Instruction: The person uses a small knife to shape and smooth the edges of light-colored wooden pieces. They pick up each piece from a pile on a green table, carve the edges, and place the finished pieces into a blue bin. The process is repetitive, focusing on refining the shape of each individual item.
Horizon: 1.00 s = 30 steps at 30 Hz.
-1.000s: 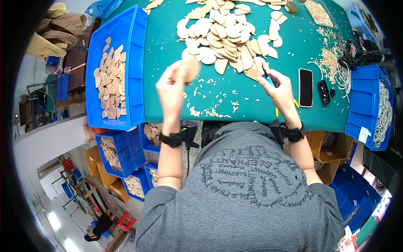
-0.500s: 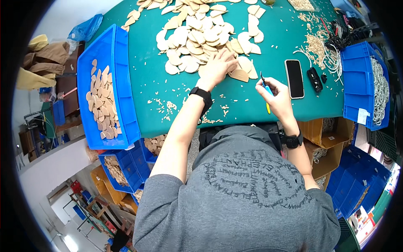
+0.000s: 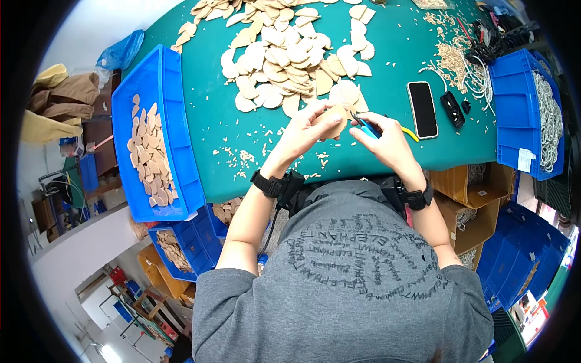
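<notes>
Pliers [image 3: 367,129] gripped in right hand [image 3: 391,140], now beside rounded wooden piece [image 3: 337,123] pinched by left hand [image 3: 307,129], earlier at pile [image 3: 284,63].

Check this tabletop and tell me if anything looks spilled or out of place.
Small tan bits lie scattered on the green table near its front edge, and a denser heap spreads loose beyond the phone. Both look spilled because no container holds them.

Black lettering [image 3: 361,261] across the grey T-shirt [image 3: 333,317]; on the blue crate [image 3: 511,109] at right, an illegibly small white label [image 3: 525,160]
</notes>
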Available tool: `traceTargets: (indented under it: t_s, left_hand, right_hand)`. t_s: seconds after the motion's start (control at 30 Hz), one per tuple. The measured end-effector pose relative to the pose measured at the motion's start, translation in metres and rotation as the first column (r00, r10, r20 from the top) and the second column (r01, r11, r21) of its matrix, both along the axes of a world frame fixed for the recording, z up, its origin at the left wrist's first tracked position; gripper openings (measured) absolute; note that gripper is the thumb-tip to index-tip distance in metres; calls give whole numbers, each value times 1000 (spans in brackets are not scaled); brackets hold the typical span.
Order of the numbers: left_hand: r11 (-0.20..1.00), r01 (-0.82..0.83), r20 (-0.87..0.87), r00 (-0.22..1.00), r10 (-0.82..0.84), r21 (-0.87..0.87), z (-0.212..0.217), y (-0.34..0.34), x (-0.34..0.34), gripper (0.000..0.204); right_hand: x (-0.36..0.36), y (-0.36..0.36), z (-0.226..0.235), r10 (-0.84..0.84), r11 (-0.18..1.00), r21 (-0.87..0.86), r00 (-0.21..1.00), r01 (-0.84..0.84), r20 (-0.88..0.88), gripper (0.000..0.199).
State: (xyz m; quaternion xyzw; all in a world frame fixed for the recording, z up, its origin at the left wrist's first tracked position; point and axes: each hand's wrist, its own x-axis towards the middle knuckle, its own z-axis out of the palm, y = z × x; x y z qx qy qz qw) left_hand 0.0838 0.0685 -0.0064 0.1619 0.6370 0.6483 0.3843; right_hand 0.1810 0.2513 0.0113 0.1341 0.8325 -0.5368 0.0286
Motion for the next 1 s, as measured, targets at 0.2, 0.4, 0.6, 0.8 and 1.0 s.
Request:
traceTargets:
  t_s: [0.2, 0.4, 0.6, 0.8, 1.0]
  left_hand:
    - [997, -66, -50, 996, 68, 42, 18, -19, 12, 39]
    - [994, -109, -162, 981, 106, -6, 19, -27, 20, 40]
    - [985, -117, -297, 952, 75, -127, 25, -33, 24, 39]
    - [980, -138, -313, 946, 87, -144, 25, -37, 27, 41]
    - [982, -159, -208, 969, 136, -99, 22, -47, 30, 40]
  right_hand:
    - [-10, -12, 3, 106, 992, -71, 994, -107, -10, 33]
    - [-13, -16, 3, 174, 983, -53, 984, -177, -49, 30]
    - [-14, -16, 0, 214, 973, -80, 977, -215, -13, 25]
    - [-13, -20, -3, 226, 971, -77, 973, -228, -44, 22]
    - [-13, -32, 1, 144, 979, -145, 989, -147, -25, 21]
